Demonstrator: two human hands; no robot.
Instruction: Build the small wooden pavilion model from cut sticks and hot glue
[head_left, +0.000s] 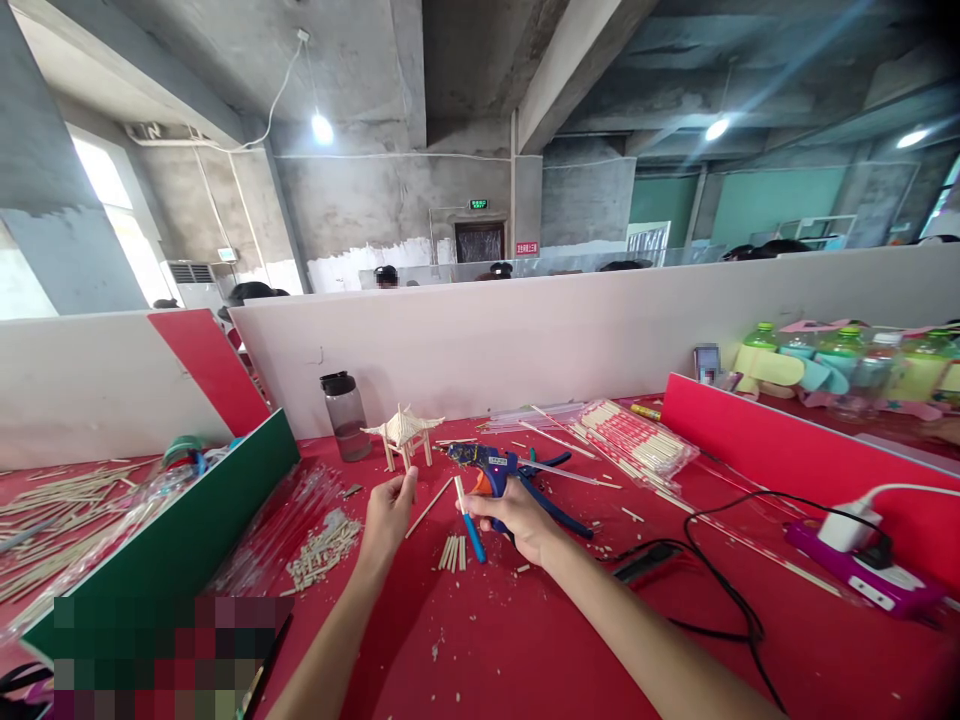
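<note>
My right hand (519,520) is wrapped round the handle of a blue hot glue gun (491,462), whose nozzle points left. A glue stick (559,470) runs out of its back. Beside the right fingertips is a slim white-and-blue pen-like tool (472,530); I cannot tell whether they touch it. My left hand (388,515) has its thumb and fingers pressed together just in front of a small wooden-stick pavilion model (405,430). What the left fingers hold, if anything, is hidden. Short stick pieces (452,553) lie in a row between my hands.
A pile of cut sticks (324,550) lies left, near a dark bottle (345,418). Blue-handled pliers (559,510) lie behind the right hand. Packed sticks (637,440), a black cable (739,590) and a purple power strip (862,570) are right. Green (172,540) and red dividers (795,450) flank the table.
</note>
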